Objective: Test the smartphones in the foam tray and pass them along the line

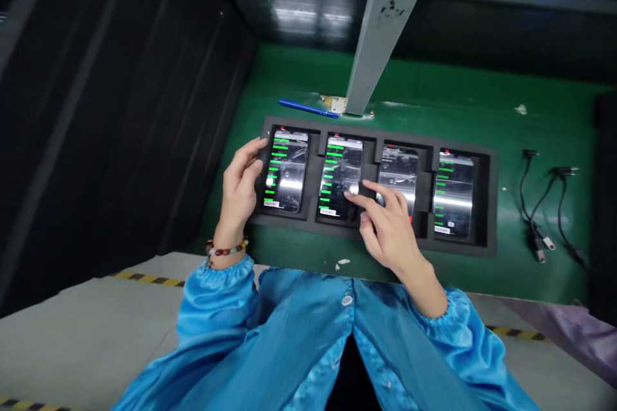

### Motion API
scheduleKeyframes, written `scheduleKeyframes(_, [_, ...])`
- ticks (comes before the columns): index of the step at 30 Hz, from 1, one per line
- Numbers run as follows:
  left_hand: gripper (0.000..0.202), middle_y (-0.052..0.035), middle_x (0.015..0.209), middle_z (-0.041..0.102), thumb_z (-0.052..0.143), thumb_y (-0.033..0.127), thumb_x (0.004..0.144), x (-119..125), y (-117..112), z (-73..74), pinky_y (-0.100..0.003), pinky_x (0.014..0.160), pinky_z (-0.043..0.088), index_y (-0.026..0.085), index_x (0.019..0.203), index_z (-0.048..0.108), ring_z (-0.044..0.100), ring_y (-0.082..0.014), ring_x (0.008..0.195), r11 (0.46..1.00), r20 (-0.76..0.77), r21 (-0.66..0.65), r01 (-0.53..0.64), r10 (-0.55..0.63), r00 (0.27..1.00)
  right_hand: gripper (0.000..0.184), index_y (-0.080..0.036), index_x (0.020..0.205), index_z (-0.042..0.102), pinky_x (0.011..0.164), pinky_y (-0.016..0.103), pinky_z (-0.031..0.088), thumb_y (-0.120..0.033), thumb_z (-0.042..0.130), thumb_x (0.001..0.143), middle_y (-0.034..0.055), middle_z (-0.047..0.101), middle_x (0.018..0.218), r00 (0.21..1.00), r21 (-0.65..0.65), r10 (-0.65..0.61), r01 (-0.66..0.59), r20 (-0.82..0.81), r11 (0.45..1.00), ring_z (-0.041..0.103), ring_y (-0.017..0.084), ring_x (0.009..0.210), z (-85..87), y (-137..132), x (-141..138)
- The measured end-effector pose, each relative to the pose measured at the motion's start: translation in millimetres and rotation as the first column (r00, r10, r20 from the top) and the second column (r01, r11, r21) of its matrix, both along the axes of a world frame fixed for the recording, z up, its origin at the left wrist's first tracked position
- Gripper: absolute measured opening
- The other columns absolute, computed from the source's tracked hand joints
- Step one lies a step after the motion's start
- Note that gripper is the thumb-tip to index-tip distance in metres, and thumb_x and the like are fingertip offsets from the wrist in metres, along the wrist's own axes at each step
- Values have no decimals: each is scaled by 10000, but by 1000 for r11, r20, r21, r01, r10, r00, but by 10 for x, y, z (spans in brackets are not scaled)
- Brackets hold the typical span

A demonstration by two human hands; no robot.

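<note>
Several smartphones lie face up in the compartments of a dark foam tray [308, 226]. The leftmost phone [286, 173], the second phone [340, 173] and the rightmost phone [454, 195] show green-marked lines of text. My right hand [388, 228] is over the tray, index finger stretched to the second phone's screen near its lower right; whether it touches I cannot tell. That hand partly covers the third phone [400, 170], whose screen shows a red patch low down. At the tray's left edge rests my left hand [242, 186], fingers loosely bent and apart, holding nothing, beside the leftmost phone.
A blue pen [308, 108] lies behind the tray, close to the foot of a grey metal post [373, 44]. Short black cables [533, 211] lie on the green table [515, 276] at right. A dark curtain-like wall [120, 109] stands on the left.
</note>
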State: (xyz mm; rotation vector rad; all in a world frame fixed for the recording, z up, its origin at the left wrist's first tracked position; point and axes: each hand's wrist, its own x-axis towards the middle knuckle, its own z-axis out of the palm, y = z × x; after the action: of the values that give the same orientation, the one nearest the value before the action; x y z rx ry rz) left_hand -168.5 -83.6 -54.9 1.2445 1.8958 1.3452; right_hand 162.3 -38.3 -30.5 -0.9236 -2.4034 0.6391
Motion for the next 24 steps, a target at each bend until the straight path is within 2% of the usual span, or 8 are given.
scheduleKeyframes(4, [517, -86, 1685, 584, 651, 444, 1043, -111, -66, -68, -527, 1382, 386, 282, 1534, 661, 511, -321, 1608, 993, 50, -19, 115, -113, 992, 539, -306, 1493, 649, 1160, 579, 454, -111, 486, 1018, 83, 791, 1304, 999, 0, -26, 26, -23, 1000, 620, 344, 1454, -17, -14, 37])
scheduleKeyframes(8, [716, -124, 1794, 433, 755, 501, 1004, -218, -129, -82, -551, 1428, 294, 284, 1651, 537, 400, -343, 1683, 965, 92, -30, 259, -256, 962, 527, -307, 1500, 649, 1137, 571, 474, -128, 483, 1034, 88, 781, 1308, 998, 0, -42, 42, -56, 999, 616, 349, 1454, -42, -22, 72])
scheduleKeyframes(12, [943, -153, 1836, 337, 870, 554, 908, -273, -149, -92, -580, 1444, 239, 280, 1709, 453, 276, -379, 1735, 938, -20, -49, 344, -345, 938, 514, -316, 1497, 669, 1131, 589, 502, -155, 477, 1048, 100, 749, 1397, 996, -3, -63, 63, -58, 998, 624, 361, 1440, -58, -33, 57])
scheduleKeyframes(14, [951, -154, 1839, 328, 873, 551, 909, -282, -152, -105, -587, 1443, 235, 283, 1715, 446, 249, -384, 1744, 934, -71, -48, 353, -355, 932, 503, -312, 1490, 683, 1137, 594, 511, -163, 479, 1055, 101, 739, 1427, 996, -11, -67, 67, -66, 998, 627, 361, 1439, -50, -43, 55])
scheduleKeyframes(16, [907, -152, 1833, 342, 850, 527, 938, -280, -154, -116, -581, 1436, 261, 289, 1714, 447, 287, -377, 1732, 938, -68, -36, 344, -346, 936, 485, -310, 1480, 697, 1160, 596, 512, -171, 485, 1066, 96, 741, 1434, 991, -27, -94, 91, -93, 995, 629, 352, 1442, -25, -40, 100])
scheduleKeyframes(18, [851, -150, 1821, 369, 823, 503, 969, -270, -151, -119, -571, 1426, 294, 290, 1707, 457, 347, -364, 1708, 945, -30, -18, 326, -327, 945, 452, -304, 1461, 716, 1191, 603, 505, -191, 498, 1082, 93, 757, 1412, 975, -35, -171, 168, -139, 985, 636, 344, 1438, 10, -5, 231])
scheduleKeyframes(21, [778, -155, 1787, 433, 793, 520, 988, -240, -127, -105, -564, 1415, 323, 268, 1667, 509, 410, -357, 1676, 961, 19, -17, 277, -276, 961, 399, -287, 1429, 745, 1242, 652, 475, -256, 512, 1107, 103, 769, 1394, 899, -18, -394, 398, -192, 917, 637, 356, 1440, 33, 128, 629])
scheduleKeyframes(24, [666, -147, 1723, 526, 728, 542, 1026, -190, -78, -78, -545, 1386, 387, 256, 1606, 574, 492, -343, 1622, 981, 52, -46, 190, -187, 981, 389, -280, 1431, 745, 1272, 684, 445, -314, 526, 1111, 123, 754, 1426, 762, -7, -609, 623, -220, 782, 637, 384, 1445, -50, 317, 1176])
